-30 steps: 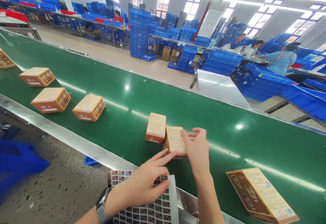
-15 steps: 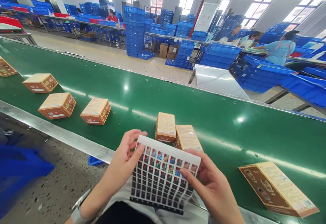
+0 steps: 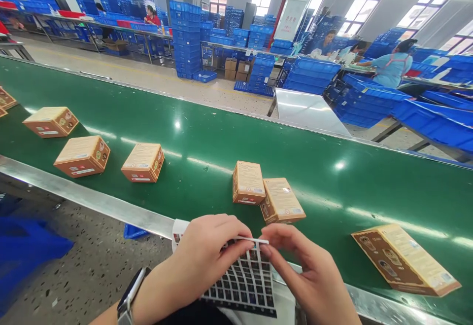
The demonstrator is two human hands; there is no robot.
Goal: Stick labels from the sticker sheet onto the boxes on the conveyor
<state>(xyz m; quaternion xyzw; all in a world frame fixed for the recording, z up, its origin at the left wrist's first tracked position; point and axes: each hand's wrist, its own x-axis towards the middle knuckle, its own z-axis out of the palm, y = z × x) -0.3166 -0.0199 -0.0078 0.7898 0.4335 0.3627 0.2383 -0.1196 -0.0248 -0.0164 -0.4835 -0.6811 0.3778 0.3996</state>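
A sheet of small shiny stickers [image 3: 248, 280] hangs below my two hands, its upper edge bent over, at the near side of the green belt. My left hand [image 3: 212, 248], with a watch on the wrist, lies across the sheet and pinches its top edge between thumb and fingers. Close beside it, my right hand [image 3: 306, 261] pinches the sheet's upper right corner; whether a single sticker is between its fingertips I cannot tell. Just beyond the hands, a brown and cream box [image 3: 283, 199] touches a second box [image 3: 248, 182] on the belt.
Further boxes lie on the green conveyor belt [image 3: 207, 132]: a large tilted one [image 3: 406, 258] at right, several at left, such as this box [image 3: 143, 162]. A metal rail [image 3: 92, 199] edges the belt. Across the aisle stand blue crates [image 3: 185, 39], a metal table [image 3: 308, 110] and seated people.
My hands have left the box and taken up the sticker sheet. My left hand has moved from the sheet's left edge across to near my right hand. The boxes appear farther right.
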